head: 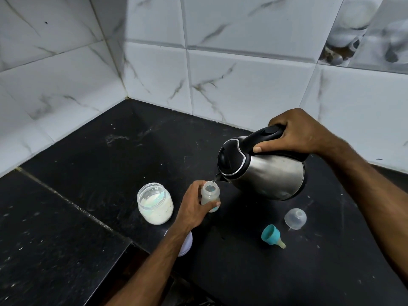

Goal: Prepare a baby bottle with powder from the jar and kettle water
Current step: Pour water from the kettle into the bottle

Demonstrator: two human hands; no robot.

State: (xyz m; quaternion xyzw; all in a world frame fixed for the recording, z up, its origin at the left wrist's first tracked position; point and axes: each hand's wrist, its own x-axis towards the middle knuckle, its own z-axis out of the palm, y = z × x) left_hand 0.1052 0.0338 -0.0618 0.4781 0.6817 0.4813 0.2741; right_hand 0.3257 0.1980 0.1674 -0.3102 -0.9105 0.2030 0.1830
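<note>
My left hand [194, 206] grips a small open baby bottle [210, 194] standing on the black counter [110, 173]. My right hand [298, 133] holds the black handle of a steel kettle [265, 171], tilted left with its spout right over the bottle's mouth; a thin stream of water runs in. An open glass jar of white powder [155, 204] stands just left of the bottle. The teal teat ring with its nipple [272, 236] lies on its side at the front right, and the clear bottle cap [295, 218] rests beside it.
A white jar lid [186, 244] lies partly hidden under my left forearm near the counter's front edge. White marble-pattern tiled walls [220, 62] close the corner at the back and left. A seam runs diagonally across the counter on the left.
</note>
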